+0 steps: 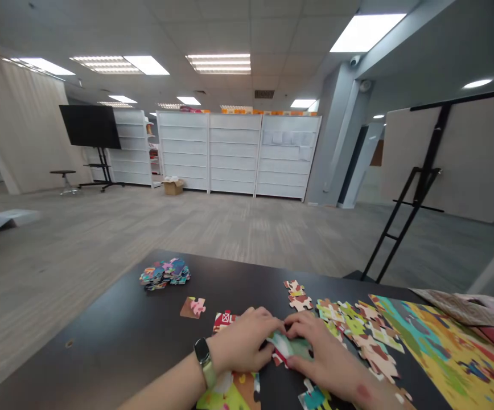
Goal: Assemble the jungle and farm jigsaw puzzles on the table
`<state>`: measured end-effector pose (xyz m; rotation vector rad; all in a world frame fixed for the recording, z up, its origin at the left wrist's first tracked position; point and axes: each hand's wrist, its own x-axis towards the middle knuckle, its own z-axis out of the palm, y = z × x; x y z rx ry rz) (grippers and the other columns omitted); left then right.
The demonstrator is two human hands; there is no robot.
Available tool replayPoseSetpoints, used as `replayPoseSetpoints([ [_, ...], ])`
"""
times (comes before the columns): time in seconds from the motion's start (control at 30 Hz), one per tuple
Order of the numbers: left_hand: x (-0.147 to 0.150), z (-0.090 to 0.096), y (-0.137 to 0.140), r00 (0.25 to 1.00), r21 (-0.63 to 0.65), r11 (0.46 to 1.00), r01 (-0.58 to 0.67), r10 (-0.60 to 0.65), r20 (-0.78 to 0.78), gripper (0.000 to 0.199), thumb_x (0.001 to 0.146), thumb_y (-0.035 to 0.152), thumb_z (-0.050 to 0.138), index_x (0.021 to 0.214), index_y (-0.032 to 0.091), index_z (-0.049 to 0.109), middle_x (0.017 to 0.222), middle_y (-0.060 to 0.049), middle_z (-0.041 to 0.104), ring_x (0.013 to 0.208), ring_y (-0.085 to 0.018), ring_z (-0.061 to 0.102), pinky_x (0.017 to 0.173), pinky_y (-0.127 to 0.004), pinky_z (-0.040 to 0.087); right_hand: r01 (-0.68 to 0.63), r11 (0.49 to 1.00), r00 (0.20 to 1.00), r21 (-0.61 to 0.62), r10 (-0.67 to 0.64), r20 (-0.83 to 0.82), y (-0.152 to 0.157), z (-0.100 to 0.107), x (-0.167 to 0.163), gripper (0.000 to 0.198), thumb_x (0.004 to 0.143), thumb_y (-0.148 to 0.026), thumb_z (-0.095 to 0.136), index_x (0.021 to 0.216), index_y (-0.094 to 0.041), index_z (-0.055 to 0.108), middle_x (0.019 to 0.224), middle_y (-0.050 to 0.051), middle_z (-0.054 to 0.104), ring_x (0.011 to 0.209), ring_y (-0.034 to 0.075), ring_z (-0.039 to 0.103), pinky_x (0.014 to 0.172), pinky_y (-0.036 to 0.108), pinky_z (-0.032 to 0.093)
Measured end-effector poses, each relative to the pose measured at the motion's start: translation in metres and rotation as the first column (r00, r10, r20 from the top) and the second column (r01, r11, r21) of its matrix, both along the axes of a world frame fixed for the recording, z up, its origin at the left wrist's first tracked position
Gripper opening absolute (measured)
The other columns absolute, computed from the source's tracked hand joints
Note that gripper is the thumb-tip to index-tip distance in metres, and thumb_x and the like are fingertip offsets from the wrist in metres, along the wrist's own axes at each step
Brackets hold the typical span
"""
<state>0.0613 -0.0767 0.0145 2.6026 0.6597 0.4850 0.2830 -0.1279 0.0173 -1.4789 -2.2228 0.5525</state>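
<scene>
My left hand (249, 339) and my right hand (321, 347) meet above the dark table (106, 341), fingers bent inward. Between them is a pale green and white jigsaw puzzle piece (288, 345) with some red on it, pinched from both sides. My fingers hide part of it, so I cannot tell whether it is one piece or two. A red barn piece (223, 320) lies just beyond my left wrist. A joined green and brown puzzle section (234, 393) lies partly under my left forearm. Near my right wrist is a teal and yellow piece (314, 397).
Loose brown, white and green pieces (375, 347) are spread on the right, beside a colourful picture sheet (456, 353). A heap of blue pieces (165, 274) stands at the far left, with a pink pig piece (193, 307) nearer. Beyond the table are white shelves (234, 154).
</scene>
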Motion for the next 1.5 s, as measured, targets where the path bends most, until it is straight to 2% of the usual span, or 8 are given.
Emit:
replayPoseSetpoints([
  [0.1,0.000,0.002,-0.002,0.998,-0.025,1.000,-0.015,0.017,0.055,0.038,0.080,0.017,0.063,0.117,0.025,0.062,0.111,-0.006,0.068,0.108,-0.026,0.059,0.097,-0.037,0.044,-0.014,1.000,0.999,0.008,0.014,-0.037,0.001,-0.003,-0.001,0.015,0.082,-0.026,0.067,0.098,-0.024,0.066,0.119,0.007,0.065,0.117,0.027,0.056,0.104,0.043,0.041],
  [0.23,-0.009,0.008,0.008,0.962,-0.311,0.946,-0.089,0.162,0.218,0.027,0.076,0.018,0.067,0.102,0.019,0.071,0.094,-0.004,0.070,0.083,-0.019,0.063,0.077,-0.028,0.049,0.010,0.999,0.999,0.031,-0.009,-0.050,0.001,0.000,-0.002,0.016,0.089,-0.026,0.057,0.104,-0.024,0.064,0.111,0.007,0.066,0.110,0.026,0.059,0.099,0.041,0.045],
  [0.43,-0.069,0.012,0.059,0.917,-0.477,0.846,-0.236,0.356,0.178,0.028,0.079,0.038,0.068,0.089,0.012,0.069,0.072,-0.004,0.070,0.067,-0.018,0.066,0.060,-0.025,0.049,0.047,0.998,0.999,0.047,-0.046,-0.020,0.001,0.000,0.003,0.019,0.091,-0.028,0.051,0.105,-0.023,0.063,0.111,0.009,0.065,0.106,0.026,0.060,0.096,0.042,0.048],
  [0.57,-0.099,0.007,0.082,0.894,-0.469,0.817,-0.335,0.433,0.116,0.030,0.074,0.040,0.070,0.083,0.012,0.070,0.071,-0.005,0.071,0.065,-0.018,0.066,0.057,-0.024,0.049,0.054,0.998,0.999,0.045,-0.054,0.001,0.000,0.001,0.004,0.019,0.090,-0.027,0.051,0.103,-0.024,0.064,0.109,0.009,0.066,0.107,0.026,0.060,0.096,0.042,0.048],
  [0.8,-0.094,0.002,0.078,0.893,-0.366,0.837,-0.406,0.449,0.036,0.020,0.072,0.031,0.069,0.082,0.014,0.073,0.073,-0.003,0.073,0.071,-0.019,0.068,0.062,-0.023,0.049,0.044,0.999,0.999,0.028,-0.044,0.008,0.000,0.001,0.003,0.019,0.089,-0.026,0.051,0.103,-0.023,0.064,0.110,0.010,0.066,0.110,0.028,0.060,0.099,0.045,0.047],
  [1.0,-0.091,0.002,0.078,0.901,-0.270,0.866,-0.421,0.434,-0.014,0.019,0.077,0.030,0.067,0.085,0.014,0.075,0.076,-0.004,0.074,0.073,-0.019,0.068,0.066,-0.022,0.050,-0.022,0.999,0.999,-0.031,0.023,0.041,-0.007,0.010,0.007,0.029,0.082,-0.026,0.062,0.110,-0.023,0.067,0.128,0.012,0.062,0.126,0.030,0.052,0.113,0.049,0.037],
  [1.17,-0.091,-0.001,0.078,0.910,-0.175,0.893,-0.414,0.411,-0.052,0.016,0.078,0.027,0.066,0.087,0.017,0.075,0.078,-0.002,0.072,0.074,-0.017,0.066,0.069,-0.023,0.048,0.060,0.983,0.990,-0.173,-0.036,0.139,-0.012,0.025,0.017,0.053,0.067,-0.025,0.076,0.119,-0.023,0.068,0.145,0.011,0.050,0.140,0.034,0.036,0.120,0.051,0.025],
  [1.5,-0.092,0.002,0.074,0.934,-0.076,0.932,-0.354,0.349,-0.069,0.014,0.081,0.022,0.063,0.088,0.020,0.074,0.088,-0.003,0.067,0.079,-0.017,0.063,0.072,-0.025,0.047,0.038,0.978,0.997,-0.207,-0.022,0.080,-0.011,0.023,0.020,0.050,0.068,-0.026,0.078,0.116,-0.024,0.067,0.137,0.009,0.053,0.132,0.030,0.044,0.115,0.044,0.032],
])
